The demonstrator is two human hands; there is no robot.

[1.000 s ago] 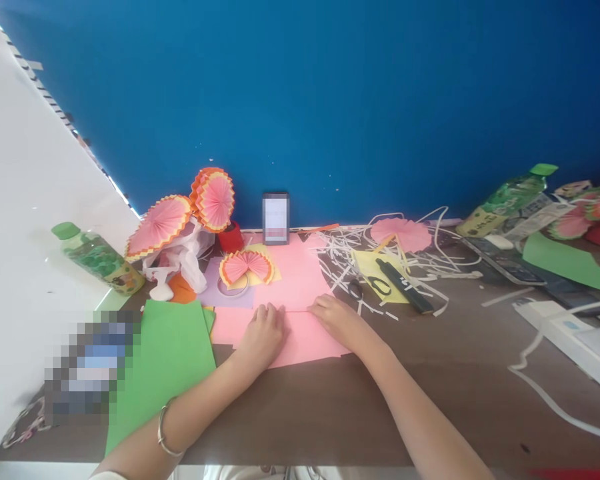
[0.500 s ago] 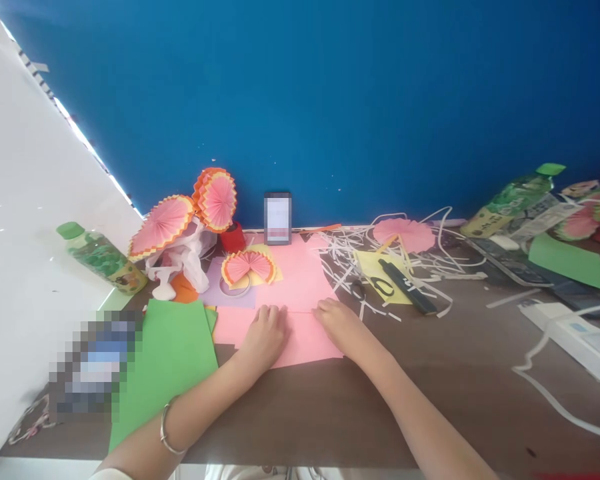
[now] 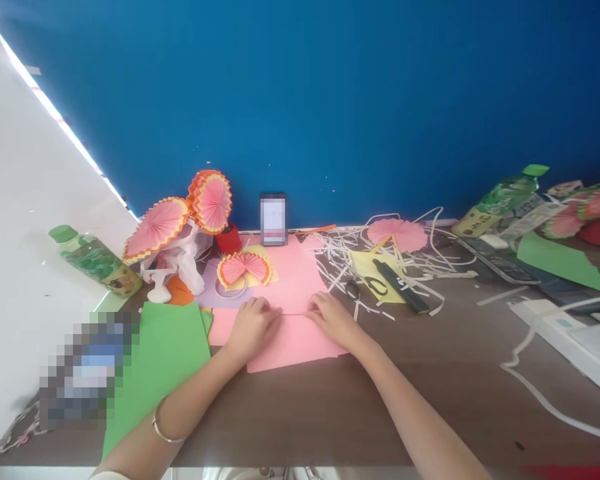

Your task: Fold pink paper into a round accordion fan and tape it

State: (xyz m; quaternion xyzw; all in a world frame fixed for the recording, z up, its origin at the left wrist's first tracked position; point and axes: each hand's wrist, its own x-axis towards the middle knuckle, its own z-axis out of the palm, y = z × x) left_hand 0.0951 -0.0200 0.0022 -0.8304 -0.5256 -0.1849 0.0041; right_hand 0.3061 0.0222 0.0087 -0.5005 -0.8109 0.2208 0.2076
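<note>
A pink paper sheet (image 3: 295,340) lies on the brown table in front of me. My left hand (image 3: 250,325) presses on its far edge with curled fingers, a bangle on that wrist. My right hand (image 3: 333,319) rests beside it on the same edge, fingers bent down onto the paper. The two hands are close together along a fold line. Another pink sheet (image 3: 295,273) lies just beyond them.
Green sheets (image 3: 165,353) lie at my left. Pleated pink-and-orange paper fans (image 3: 180,217) stand at the back left, a phone (image 3: 273,219) leans on the blue wall. White paper strips, scissors (image 3: 367,285), a black marker (image 3: 400,287) and bottles (image 3: 97,261) surround the area.
My left hand has shifted slightly left and back along the paper's edge, its fingers curling more. The pink sheet's near edge has moved a little. The right hand barely moved.
</note>
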